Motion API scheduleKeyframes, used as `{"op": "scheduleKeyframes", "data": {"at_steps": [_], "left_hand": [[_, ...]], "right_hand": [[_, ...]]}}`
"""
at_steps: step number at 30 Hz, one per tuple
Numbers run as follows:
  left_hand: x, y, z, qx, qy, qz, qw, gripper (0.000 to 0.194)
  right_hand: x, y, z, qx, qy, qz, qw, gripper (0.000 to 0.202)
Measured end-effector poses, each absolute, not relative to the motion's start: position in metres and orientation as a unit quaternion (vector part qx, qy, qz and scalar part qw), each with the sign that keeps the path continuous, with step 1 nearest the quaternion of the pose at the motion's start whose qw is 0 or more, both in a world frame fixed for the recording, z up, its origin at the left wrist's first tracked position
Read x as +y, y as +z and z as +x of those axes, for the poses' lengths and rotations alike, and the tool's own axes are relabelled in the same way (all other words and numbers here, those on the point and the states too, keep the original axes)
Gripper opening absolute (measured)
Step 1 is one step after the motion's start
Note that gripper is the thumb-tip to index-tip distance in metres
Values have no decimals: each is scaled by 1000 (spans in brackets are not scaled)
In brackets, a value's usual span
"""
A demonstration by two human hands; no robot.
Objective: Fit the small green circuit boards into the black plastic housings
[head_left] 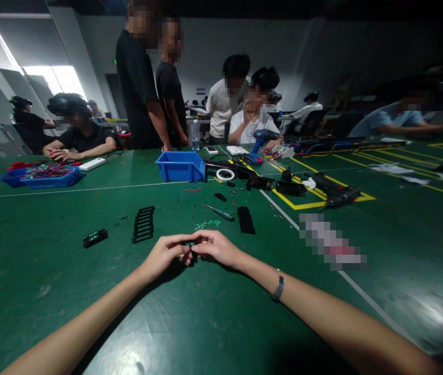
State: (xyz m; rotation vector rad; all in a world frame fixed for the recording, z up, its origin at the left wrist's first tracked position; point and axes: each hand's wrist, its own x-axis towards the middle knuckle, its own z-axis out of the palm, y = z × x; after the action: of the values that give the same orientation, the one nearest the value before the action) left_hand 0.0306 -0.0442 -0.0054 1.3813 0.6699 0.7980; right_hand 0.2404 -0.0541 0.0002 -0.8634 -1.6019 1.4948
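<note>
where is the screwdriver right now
In the head view, the screwdriver lies on the green table beyond the right hand, just past the small green pieces and left of the flat black part.

- One camera, worn on the person's head, supplies the single view, looking forward and down from above the near side of the green table (41,271).
- The left forearm (88,317) enters at the near left and the right forearm (323,307) at the near right; the left hand (168,252) and right hand (215,246) come close to the middle, at short range.
- It faces across the tabletop, past a blue bin (180,167) farther off, to the pale wall (213,41) at the far end.
- The field is wide, darkening at the far right.
</note>
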Motion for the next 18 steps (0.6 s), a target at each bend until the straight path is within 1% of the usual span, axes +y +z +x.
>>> {"op": "scheduleKeyframes", "data": {"at_steps": [7,18], "left_hand": [[-42,-7,31,286,347,614,649,47],[-44,-3,33,276,343,630,639,43]], "right_hand": [[-56,1,240,-631,588,-329,385,33],[-54,-8,238,-633,574,-344,390,34]]}}
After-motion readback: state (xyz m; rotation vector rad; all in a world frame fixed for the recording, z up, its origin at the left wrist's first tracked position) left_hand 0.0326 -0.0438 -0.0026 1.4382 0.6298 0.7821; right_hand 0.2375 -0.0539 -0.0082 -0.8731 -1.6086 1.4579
